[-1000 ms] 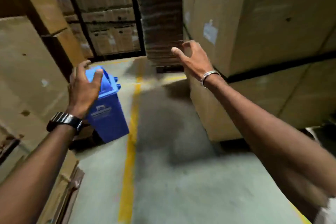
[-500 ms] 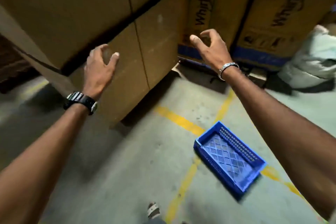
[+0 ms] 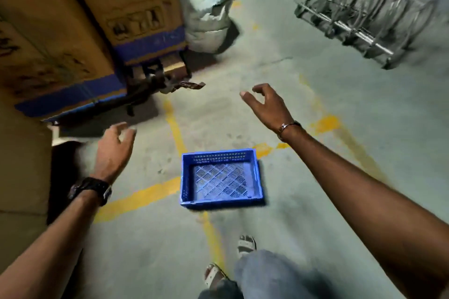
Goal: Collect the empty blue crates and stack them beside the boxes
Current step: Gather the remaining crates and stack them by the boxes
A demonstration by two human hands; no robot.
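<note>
A shallow blue crate (image 3: pixel 220 178) with a perforated bottom lies empty on the concrete floor, just ahead of my feet. My left hand (image 3: pixel 114 150) hovers to the crate's left, fingers loosely spread, holding nothing. Farther off, beyond the crate's far right corner, my right hand (image 3: pixel 266 104) is raised with relaxed, slightly curled fingers, and it too holds nothing. Neither hand touches the crate. Large cardboard boxes (image 3: pixel 73 31) with blue bands stand at the upper left.
A stuffed pale sack (image 3: pixel 204 14) leans beside the boxes. A metal rack or trolley (image 3: pixel 364 12) lies at the upper right. Yellow floor lines (image 3: pixel 175 126) cross near the crate. Dark straps and scraps (image 3: pixel 158 85) lie under the boxes. My sandalled feet (image 3: pixel 245 245) are at the bottom.
The view has swung right and down from the box stacks. The blue crate now lies centred below my hands, and both hands have dropped lower, away from the boxes.
</note>
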